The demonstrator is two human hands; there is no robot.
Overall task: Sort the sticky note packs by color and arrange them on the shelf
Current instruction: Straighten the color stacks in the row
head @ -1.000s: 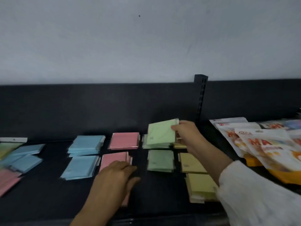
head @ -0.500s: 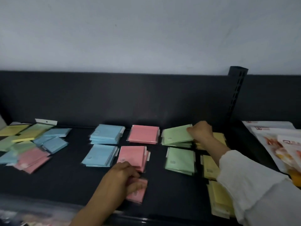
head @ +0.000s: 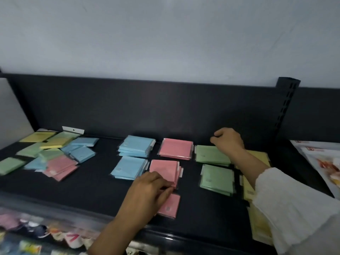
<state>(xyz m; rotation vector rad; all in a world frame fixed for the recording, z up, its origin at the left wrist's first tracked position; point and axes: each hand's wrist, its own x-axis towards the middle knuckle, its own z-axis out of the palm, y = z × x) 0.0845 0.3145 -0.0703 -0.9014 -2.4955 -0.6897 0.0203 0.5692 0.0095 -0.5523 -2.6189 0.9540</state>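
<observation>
Right hand [head: 228, 142] dropped its green pack [head: 209, 154] on upper green stack [head: 216, 164], now curled, empty. Left hand [head: 147, 194] rests on lone pink pack [head: 170, 206]; grip unclear.

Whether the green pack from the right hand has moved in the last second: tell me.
Yes, downward. The green pack stood tilted above the green stack; now it lies flat on top, level with the rear pink stack.

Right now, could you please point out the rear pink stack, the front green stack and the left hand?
rear pink stack [head: 175, 149]: head view, top pack's middle.
front green stack [head: 217, 178]: head view, top pack's middle.
left hand [head: 147, 194]: head view, its back.
</observation>
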